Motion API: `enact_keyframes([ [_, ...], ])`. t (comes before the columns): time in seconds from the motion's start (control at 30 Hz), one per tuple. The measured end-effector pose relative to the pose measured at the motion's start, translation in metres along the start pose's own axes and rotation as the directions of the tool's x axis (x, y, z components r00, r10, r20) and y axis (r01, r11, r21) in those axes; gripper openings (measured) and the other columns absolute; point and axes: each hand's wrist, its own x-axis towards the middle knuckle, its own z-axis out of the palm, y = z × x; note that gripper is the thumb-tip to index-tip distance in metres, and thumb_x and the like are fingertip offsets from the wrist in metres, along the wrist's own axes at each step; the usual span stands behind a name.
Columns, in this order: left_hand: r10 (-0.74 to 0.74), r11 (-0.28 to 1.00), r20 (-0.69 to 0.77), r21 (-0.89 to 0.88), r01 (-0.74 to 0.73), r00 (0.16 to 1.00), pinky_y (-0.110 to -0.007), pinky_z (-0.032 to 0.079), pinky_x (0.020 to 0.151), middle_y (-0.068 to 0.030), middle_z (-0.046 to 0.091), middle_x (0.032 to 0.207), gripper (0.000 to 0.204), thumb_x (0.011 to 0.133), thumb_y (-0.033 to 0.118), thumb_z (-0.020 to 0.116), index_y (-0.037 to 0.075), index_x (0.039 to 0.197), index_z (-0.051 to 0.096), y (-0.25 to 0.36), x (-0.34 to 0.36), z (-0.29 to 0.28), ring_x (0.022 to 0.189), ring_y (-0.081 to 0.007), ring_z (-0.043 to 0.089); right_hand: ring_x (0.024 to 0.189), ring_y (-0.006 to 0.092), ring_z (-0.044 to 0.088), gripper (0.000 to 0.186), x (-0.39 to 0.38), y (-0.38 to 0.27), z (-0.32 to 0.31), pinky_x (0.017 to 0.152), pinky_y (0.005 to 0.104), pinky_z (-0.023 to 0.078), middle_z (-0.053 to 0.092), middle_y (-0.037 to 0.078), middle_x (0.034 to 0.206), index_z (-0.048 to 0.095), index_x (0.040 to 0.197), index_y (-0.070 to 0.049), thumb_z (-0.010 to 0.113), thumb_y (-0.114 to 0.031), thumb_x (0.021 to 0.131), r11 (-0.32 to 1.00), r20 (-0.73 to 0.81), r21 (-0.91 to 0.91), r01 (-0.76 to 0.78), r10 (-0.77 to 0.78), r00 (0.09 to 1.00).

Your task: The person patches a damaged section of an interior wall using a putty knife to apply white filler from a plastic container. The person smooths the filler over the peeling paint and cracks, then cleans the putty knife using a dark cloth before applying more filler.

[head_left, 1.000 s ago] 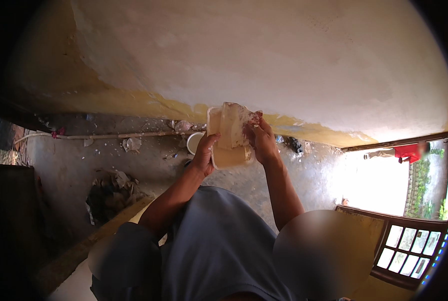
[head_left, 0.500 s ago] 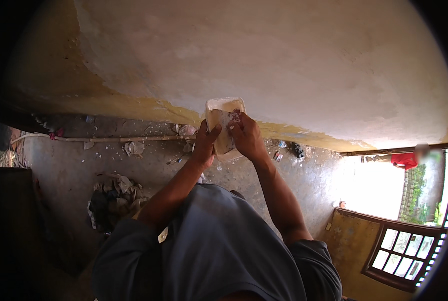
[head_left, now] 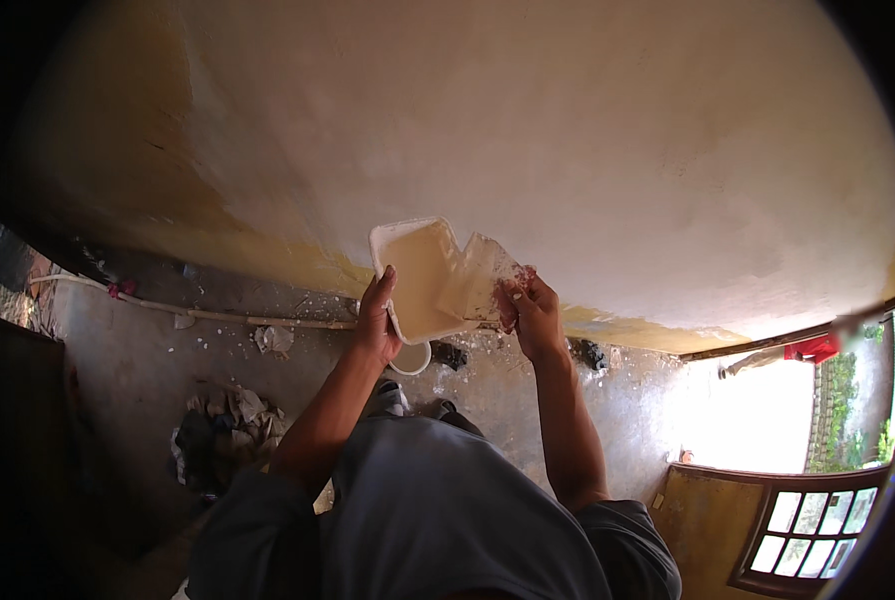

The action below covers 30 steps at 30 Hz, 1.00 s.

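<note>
My left hand (head_left: 377,322) is closed on the left side of a shallow rectangular white tub (head_left: 375,248), its thumb over the rim. Cream-coloured paste or residue coats the tub's inside. In my right hand (head_left: 533,312) is a wide flat putty scraper (head_left: 479,272), gripped at its right end, which has reddish-brown stains. The smeared, pale blade reaches over the tub's right rim; whether it touches the rim I cannot tell. Both hands are in front of a wall (head_left: 527,130) with a pale skim coat over yellow paint.
A long pole (head_left: 217,316) lies along the wall's foot. Crumpled sacks (head_left: 229,430) lie on the floor at left. A round white-rimmed container (head_left: 410,360) stands below the tub, beside a dark bundle (head_left: 450,355). At right are a bright doorway, a person in red (head_left: 813,348) and a window (head_left: 809,520).
My right hand has moved right with the scraper, off the middle of the tub. The tub has shifted left and tilted, showing more of its inside.
</note>
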Motion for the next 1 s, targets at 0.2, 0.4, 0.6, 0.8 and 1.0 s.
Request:
enact_keyframes([
  [0.2,0.003,0.999,-0.002,0.040,-0.003,1.000,-0.042,0.049,0.092,-0.0131,0.055,0.119,0.063,0.084,0.041,0.065,0.003,0.128,0.043,-0.002,-0.008,0.017,0.110,-0.0255,0.056,0.050,0.0103,0.049,0.013,-0.008,-0.018,-0.006,0.041,0.0248,0.043,0.057,0.008,0.069,0.057,0.097,0.006,0.058,-0.004,0.089,0.978,0.030,-0.114,0.176,-0.174,0.984],
  [0.4,0.037,0.999,-0.030,0.038,-0.036,0.999,-0.042,0.046,0.095,-0.0117,0.054,0.121,0.062,0.085,0.041,0.063,0.004,0.130,0.043,-0.024,-0.020,0.045,0.112,-0.0251,0.054,0.046,0.0086,0.046,0.010,-0.010,-0.021,-0.066,0.038,0.0219,0.039,0.058,0.008,0.068,0.061,0.086,0.002,0.059,-0.007,0.089,0.964,-0.068,-0.018,0.264,-0.265,0.962],
  [0.6,0.113,0.992,-0.087,0.067,-0.108,0.990,-0.042,0.043,0.097,-0.0104,0.053,0.125,0.060,0.088,0.040,0.060,0.005,0.132,0.041,-0.038,-0.032,0.035,0.115,-0.0251,0.052,0.055,0.0102,0.052,0.018,-0.007,0.014,-0.143,0.047,0.0261,0.045,0.060,0.008,0.076,0.056,0.104,0.000,0.060,-0.004,0.087,0.913,-0.441,0.114,0.392,-0.307,0.843],
  [0.8,0.217,0.971,-0.209,0.147,-0.189,0.954,-0.044,0.038,0.101,-0.0107,0.048,0.132,0.061,0.089,0.040,0.056,0.006,0.137,0.037,-0.050,-0.063,0.012,0.120,-0.0275,0.047,0.057,0.0148,0.049,0.007,0.027,0.131,-0.242,0.052,0.0309,0.044,0.052,0.004,0.069,0.055,0.088,-0.004,0.059,0.000,0.084,0.799,-0.438,0.577,0.169,0.128,0.890],
  [1.0,0.214,0.975,-0.258,0.113,-0.191,0.942,-0.044,0.038,0.101,-0.0093,0.047,0.133,0.059,0.090,0.039,0.055,0.008,0.137,0.037,-0.056,-0.090,-0.019,0.120,-0.0274,0.047,0.056,0.0205,0.051,0.016,0.071,0.209,-0.250,0.050,0.0390,0.048,0.050,0.008,0.067,0.047,0.088,-0.003,0.053,0.009,0.080,0.710,-0.503,0.655,0.260,0.152,0.851],
])
